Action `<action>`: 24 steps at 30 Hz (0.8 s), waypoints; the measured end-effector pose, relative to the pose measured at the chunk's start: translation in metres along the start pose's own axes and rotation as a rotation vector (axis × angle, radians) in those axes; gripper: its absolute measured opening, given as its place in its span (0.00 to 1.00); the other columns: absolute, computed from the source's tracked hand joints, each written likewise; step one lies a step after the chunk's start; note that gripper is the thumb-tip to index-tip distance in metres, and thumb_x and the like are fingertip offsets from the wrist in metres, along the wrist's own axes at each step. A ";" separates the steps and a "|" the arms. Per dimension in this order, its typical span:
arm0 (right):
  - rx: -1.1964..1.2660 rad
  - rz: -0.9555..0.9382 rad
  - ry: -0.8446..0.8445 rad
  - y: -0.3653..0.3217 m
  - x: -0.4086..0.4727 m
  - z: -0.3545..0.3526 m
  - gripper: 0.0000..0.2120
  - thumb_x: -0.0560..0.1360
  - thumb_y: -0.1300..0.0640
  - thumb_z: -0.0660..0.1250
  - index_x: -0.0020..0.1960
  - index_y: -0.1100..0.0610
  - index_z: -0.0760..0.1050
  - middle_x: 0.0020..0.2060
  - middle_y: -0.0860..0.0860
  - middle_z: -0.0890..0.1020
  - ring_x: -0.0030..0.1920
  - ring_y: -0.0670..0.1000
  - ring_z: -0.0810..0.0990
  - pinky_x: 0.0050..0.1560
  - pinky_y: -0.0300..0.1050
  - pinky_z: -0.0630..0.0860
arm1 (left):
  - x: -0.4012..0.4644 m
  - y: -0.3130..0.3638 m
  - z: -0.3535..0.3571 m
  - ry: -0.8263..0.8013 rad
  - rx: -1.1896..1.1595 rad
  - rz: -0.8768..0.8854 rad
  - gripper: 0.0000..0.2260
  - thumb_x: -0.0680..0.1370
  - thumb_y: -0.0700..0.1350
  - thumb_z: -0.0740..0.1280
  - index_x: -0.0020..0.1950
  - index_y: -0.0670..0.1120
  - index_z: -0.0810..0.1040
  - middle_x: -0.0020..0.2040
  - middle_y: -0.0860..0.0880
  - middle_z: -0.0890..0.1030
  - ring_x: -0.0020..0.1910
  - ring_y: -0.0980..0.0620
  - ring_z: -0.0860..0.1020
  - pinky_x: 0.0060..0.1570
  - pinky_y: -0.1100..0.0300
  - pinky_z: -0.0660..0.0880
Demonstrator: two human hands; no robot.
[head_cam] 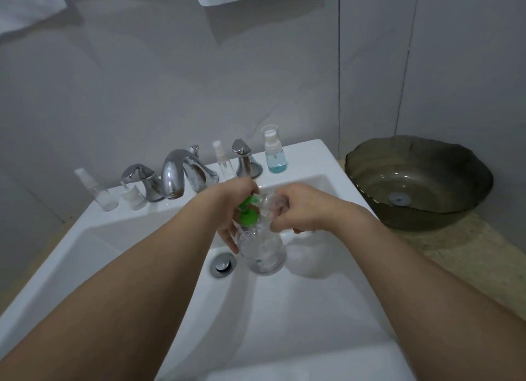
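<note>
Over the white sink [284,309] I hold a clear plastic bottle [263,252] with its base toward me. My left hand [230,207] grips its upper part, where a green cap or pump piece [249,209] shows between the fingers. My right hand [301,207] pinches a small clear part [273,202] at the bottle's top. What that clear part is, I cannot tell.
A chrome faucet [178,172] with two handles stands behind the basin. Small clear spray bottles [98,190] and a bottle with blue liquid [274,150] line the back ledge. The drain stopper [223,264] sits left of the bottle. A dark glass bowl [418,178] rests at right.
</note>
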State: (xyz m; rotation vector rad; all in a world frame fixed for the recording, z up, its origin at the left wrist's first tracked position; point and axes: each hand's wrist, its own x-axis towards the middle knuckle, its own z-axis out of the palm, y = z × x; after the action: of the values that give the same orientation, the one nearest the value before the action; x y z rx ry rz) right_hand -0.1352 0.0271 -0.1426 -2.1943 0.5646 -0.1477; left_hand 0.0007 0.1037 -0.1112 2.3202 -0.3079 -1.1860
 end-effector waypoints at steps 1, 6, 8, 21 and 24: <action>0.001 0.002 -0.003 0.000 0.000 0.000 0.06 0.66 0.57 0.72 0.41 0.53 0.76 0.32 0.49 0.76 0.28 0.48 0.75 0.25 0.38 0.70 | 0.000 0.000 0.002 0.024 0.010 0.013 0.19 0.80 0.51 0.55 0.58 0.42 0.79 0.54 0.37 0.82 0.53 0.31 0.78 0.47 0.27 0.76; -0.006 0.036 -0.054 0.000 0.000 0.001 0.07 0.69 0.56 0.71 0.42 0.54 0.74 0.30 0.50 0.75 0.25 0.48 0.73 0.25 0.38 0.69 | 0.010 -0.003 0.012 0.190 0.047 0.070 0.17 0.78 0.50 0.55 0.54 0.42 0.79 0.49 0.38 0.83 0.46 0.34 0.81 0.41 0.33 0.79; -0.012 0.037 -0.059 0.001 0.001 0.001 0.08 0.69 0.54 0.72 0.41 0.54 0.73 0.28 0.50 0.75 0.24 0.48 0.72 0.25 0.38 0.70 | 0.012 -0.004 0.013 0.224 0.039 0.083 0.17 0.77 0.50 0.55 0.55 0.42 0.79 0.48 0.38 0.83 0.45 0.34 0.82 0.40 0.33 0.79; -0.025 -0.028 0.043 0.004 0.006 0.004 0.07 0.66 0.52 0.73 0.40 0.52 0.76 0.32 0.48 0.79 0.30 0.48 0.77 0.30 0.42 0.74 | 0.006 -0.001 0.004 0.066 0.009 0.035 0.19 0.76 0.53 0.58 0.58 0.42 0.77 0.53 0.38 0.83 0.51 0.33 0.80 0.47 0.35 0.78; -0.007 -0.056 0.094 0.005 0.006 0.004 0.07 0.66 0.54 0.74 0.39 0.51 0.77 0.32 0.44 0.79 0.33 0.45 0.78 0.36 0.44 0.78 | 0.003 0.002 -0.002 -0.047 -0.027 -0.003 0.21 0.77 0.53 0.57 0.62 0.41 0.76 0.58 0.37 0.80 0.57 0.28 0.76 0.46 0.26 0.74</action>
State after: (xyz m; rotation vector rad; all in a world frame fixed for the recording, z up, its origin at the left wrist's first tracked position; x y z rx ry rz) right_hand -0.1299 0.0245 -0.1492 -2.2203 0.5567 -0.2801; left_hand 0.0043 0.1012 -0.1111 2.2727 -0.3029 -1.2407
